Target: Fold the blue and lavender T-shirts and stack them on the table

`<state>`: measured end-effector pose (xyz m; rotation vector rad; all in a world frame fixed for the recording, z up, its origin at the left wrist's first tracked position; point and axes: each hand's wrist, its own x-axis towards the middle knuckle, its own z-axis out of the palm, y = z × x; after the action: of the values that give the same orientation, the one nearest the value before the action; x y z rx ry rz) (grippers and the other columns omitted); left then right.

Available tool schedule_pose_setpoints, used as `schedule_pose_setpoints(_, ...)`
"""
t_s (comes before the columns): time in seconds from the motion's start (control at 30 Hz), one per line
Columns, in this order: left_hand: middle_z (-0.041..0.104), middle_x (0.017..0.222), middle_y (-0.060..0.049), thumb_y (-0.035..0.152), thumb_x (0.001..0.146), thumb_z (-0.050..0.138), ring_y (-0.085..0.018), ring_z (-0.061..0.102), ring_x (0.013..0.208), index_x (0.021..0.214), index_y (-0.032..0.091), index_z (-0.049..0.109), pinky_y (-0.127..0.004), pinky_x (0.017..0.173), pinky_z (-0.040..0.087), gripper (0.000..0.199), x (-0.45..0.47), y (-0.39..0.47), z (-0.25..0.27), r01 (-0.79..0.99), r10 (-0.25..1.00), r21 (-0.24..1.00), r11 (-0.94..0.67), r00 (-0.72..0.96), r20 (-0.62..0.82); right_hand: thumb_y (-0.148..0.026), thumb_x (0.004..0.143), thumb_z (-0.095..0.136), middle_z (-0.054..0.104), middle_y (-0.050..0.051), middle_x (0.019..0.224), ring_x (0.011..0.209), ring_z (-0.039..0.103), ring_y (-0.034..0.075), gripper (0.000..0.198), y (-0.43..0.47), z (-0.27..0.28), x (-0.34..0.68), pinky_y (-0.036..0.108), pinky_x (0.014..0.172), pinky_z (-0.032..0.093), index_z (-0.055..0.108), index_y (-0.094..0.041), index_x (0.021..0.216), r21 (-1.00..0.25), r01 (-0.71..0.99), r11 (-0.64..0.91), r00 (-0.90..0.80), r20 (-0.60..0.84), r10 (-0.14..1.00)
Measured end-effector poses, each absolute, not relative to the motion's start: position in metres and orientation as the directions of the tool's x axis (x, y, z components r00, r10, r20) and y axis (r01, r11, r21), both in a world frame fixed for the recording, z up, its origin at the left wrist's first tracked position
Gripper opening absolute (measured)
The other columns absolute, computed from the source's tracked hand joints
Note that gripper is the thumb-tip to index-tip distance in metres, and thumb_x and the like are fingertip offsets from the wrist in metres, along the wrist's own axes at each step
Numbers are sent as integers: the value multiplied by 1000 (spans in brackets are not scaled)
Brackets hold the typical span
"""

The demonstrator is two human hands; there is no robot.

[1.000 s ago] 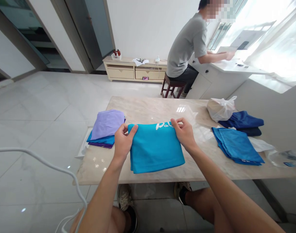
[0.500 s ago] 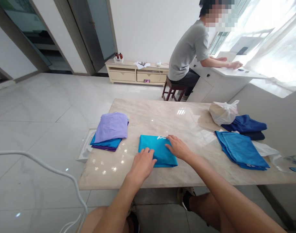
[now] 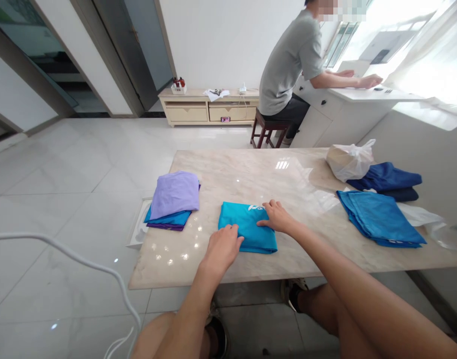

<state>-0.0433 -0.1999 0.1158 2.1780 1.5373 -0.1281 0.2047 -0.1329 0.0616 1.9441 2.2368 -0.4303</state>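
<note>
A folded blue T-shirt [image 3: 247, 238] with white lettering near its far edge lies on the marble-look table [image 3: 221, 172] in front of me. My left hand [image 3: 224, 245] is at its near left side, fingers bent together and pressing on the fabric. At the right side, my right hand [image 3: 279, 217] grips the edge, thumb on top and fingertips near the lettering. Some of the fingers' undersides are hidden. To the left, a stack of folded garments [image 3: 176, 192] has lavender on top, with blue and purple beneath.
Blue folded garments [image 3: 381, 217] lie at the right, beside dark blue cloth [image 3: 389, 177] and a white plastic bag [image 3: 350, 162]. A white cable [image 3: 75, 257] crosses the left foreground. Beyond the table, a person in a grey shirt [image 3: 288, 62] sits on a stool [image 3: 268, 128].
The view has shifted slightly. My left fingers have drawn closer together, and my right hand has curled in at the T-shirt's right edge. The T-shirt stays folded on the table.
</note>
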Motion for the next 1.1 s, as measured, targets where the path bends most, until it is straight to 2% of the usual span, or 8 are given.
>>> schedule_pose_setpoints(0.1,74,136,-17,36,112,52,-35,73,124,137,19,68,-41,100,57,34,-41,-199,116,920,864,290,-262,358,-354,-54,94,82,62,28,143,133,57,42,58,-131,71,202,44,110,47,72,-9,129,-103,989,110,-140,-344,929)
schedule_pose_setpoints(0.23,72,144,-20,34,112,53,-37,70,132,138,17,70,-45,106,57,35,-36,-196,111,907,857,319,-273,380,-348,-47,94,83,67,26,140,132,61,40,54,-132,83,200,41,104,50,72,-10,132,-111,991,75,-112,-380,918)
schedule_pose_setpoints(0.43,43,174,-25,31,109,59,-39,48,159,156,14,61,-48,124,48,50,-28,-191,99,903,846,329,-276,391,-364,-44,89,88,81,17,119,110,77,33,40,-138,96,213,32,85,55,80,-15,116,-313,941,-126,-60,-524,850)
schedule_pose_setpoints(0.57,42,174,-25,32,110,56,-39,46,160,159,13,58,-49,124,47,53,-23,-188,95,914,845,279,-294,385,-370,-53,99,75,82,15,100,94,79,29,40,-141,96,227,32,77,58,79,-15,88,-345,898,-273,-11,-638,770)
schedule_pose_setpoints(0.77,40,175,-25,32,107,63,-40,44,161,166,14,50,-48,122,49,63,-17,-184,94,921,851,227,-318,382,-360,-43,91,82,80,10,95,80,75,20,29,-149,100,232,28,67,59,74,-16,82,-458,780,-426,-62,-735,676)
schedule_pose_setpoints(0.87,44,174,-24,33,108,61,-39,48,158,161,14,55,-49,120,50,57,-14,-180,96,922,854,211,-324,381,-353,-37,87,83,77,7,84,74,70,19,31,-150,106,228,29,62,56,67,-17,69,-489,760,-428,-74,-720,690)
schedule_pose_setpoints(0.97,59,162,-22,33,110,57,-38,60,147,150,15,64,-47,114,54,45,-12,-175,100,923,882,207,-323,373,-289,-36,83,82,68,4,68,67,64,18,36,-148,112,229,28,58,50,61,-20,59,-538,734,-413,-36,-639,768)
schedule_pose_setpoints(1.1,72,142,-18,33,111,55,-34,68,133,141,18,68,-44,104,58,36,-10,-170,103,911,917,270,-313,364,-165,-43,83,78,64,1,65,68,63,19,33,-143,118,234,28,59,44,63,-21,65,-716,591,-370,140,-361,922)
